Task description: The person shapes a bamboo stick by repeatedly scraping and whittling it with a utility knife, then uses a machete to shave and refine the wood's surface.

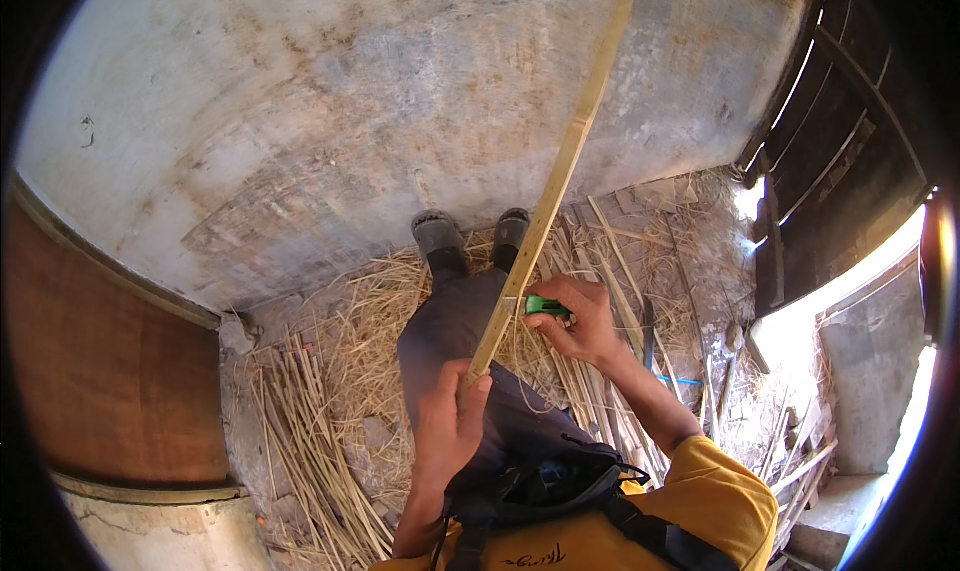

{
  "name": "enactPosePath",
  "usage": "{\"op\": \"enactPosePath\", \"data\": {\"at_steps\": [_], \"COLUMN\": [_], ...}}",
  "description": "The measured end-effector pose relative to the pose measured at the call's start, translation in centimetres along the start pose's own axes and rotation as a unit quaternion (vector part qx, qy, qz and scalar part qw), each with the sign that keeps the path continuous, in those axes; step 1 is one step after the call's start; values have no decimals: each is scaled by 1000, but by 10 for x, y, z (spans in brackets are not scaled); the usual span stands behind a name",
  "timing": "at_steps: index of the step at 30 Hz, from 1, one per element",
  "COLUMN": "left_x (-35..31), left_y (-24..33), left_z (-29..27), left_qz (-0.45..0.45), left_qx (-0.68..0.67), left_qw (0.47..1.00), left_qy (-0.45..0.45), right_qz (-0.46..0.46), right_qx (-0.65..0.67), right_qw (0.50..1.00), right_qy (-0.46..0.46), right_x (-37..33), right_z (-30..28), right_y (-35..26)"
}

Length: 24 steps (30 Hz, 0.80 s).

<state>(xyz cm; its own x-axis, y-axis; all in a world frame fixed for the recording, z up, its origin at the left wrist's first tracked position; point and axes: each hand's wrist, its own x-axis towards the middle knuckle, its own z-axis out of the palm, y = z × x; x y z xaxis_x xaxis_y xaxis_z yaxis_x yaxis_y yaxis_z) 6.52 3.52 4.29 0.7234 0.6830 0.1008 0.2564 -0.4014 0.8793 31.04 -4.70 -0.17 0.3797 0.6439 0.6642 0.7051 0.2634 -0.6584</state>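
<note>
shirt [722,496]: yellow, short-sleeved, dark lettering [535,558] | straps [672,541]: black | trousers [450,336]: dark grey | shoes [437,234]: dark, round-toed

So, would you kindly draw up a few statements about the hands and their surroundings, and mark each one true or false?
1. The left hand grips the long strip near its lower end. True.
2. The right hand holds a red tool. False: it holds a green tool.
3. Pale shavings lie beside the dark trousers. True.
4. The shoes are white. False: they are dark.
5. The shirt is yellow. True.
</note>
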Motion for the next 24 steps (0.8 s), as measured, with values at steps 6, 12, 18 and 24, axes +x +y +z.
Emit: {"op": "enactPosePath", "data": {"at_steps": [6, 12, 18, 24], "left_x": [-3, -10, -31, -43], "left_y": [-2, -9, -20, -31], "left_z": [5, 9, 11, 4], "left_qz": [-40, -32, -92, -106], "left_qx": [-19, -39, -19, -2], "left_qw": [999, 999, 994, 994], "left_qy": [-26, -18, -46, -33], "right_qz": [-15, -23, 71, 53], "right_qx": [-72, -124, -123, -116], "right_qw": [997, 992, 980, 984], "right_qy": [24, 27, 139, 129], "right_x": [1, 4, 26, 38], "right_z": [-2, -3, -15, -12], "right_y": [-6, -9, 28, 45]}}
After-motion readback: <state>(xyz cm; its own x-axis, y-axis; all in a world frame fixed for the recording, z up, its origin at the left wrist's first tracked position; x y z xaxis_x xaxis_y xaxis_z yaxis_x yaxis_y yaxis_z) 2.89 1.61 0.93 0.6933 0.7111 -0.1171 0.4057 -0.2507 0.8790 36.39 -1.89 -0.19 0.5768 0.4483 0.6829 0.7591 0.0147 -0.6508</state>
